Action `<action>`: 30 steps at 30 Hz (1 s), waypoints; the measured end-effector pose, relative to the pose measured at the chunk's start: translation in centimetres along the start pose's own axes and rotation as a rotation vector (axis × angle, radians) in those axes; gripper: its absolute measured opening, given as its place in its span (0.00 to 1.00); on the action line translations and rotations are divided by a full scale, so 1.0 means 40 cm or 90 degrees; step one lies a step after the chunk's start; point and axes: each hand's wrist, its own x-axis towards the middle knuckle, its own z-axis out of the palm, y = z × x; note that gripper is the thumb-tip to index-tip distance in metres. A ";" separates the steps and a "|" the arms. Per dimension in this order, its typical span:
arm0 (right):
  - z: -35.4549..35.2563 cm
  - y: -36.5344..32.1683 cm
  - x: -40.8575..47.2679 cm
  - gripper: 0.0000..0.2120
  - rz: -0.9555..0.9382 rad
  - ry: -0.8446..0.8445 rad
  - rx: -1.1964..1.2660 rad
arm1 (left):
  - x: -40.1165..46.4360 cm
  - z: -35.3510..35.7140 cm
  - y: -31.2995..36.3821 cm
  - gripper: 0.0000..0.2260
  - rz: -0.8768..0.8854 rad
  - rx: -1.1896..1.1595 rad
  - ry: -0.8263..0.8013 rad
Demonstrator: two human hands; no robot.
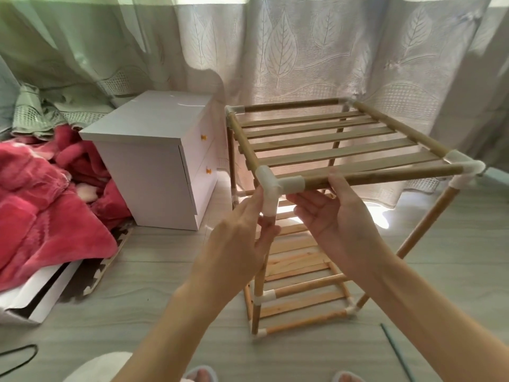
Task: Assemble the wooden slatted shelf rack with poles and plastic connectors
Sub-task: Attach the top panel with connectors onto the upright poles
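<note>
The wooden slatted rack (330, 144) stands on the floor with its top shelf of slats joined by white plastic corner connectors. My left hand (242, 238) grips the near-left upright pole just under the near-left connector (268, 183). My right hand (338, 213) is under the front horizontal pole (385, 175), thumb over it and fingers spread below. Lower slatted shelves (300, 285) show beneath, with more white connectors at the base. The near-right connector (465, 169) joins a slanting right pole (421, 235).
A white two-drawer nightstand (154, 161) stands left of the rack. A red blanket (46, 205) and a white box lie at far left. Pale curtains (303, 51) hang behind. A black cable (19, 357) lies at bottom left, a thin green rod (396, 351) at bottom right. My slippered feet show at the bottom edge.
</note>
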 end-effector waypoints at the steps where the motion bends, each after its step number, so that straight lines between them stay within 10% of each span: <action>1: 0.001 -0.002 -0.001 0.17 0.002 0.007 0.012 | -0.001 0.004 -0.002 0.27 -0.001 -0.005 -0.010; 23: -0.020 0.012 -0.010 0.14 0.009 -0.028 0.021 | -0.006 0.008 -0.012 0.20 -0.118 -0.232 0.069; 30: -0.028 0.011 -0.015 0.14 0.020 -0.045 0.015 | 0.006 0.009 -0.051 0.22 0.107 -0.030 0.106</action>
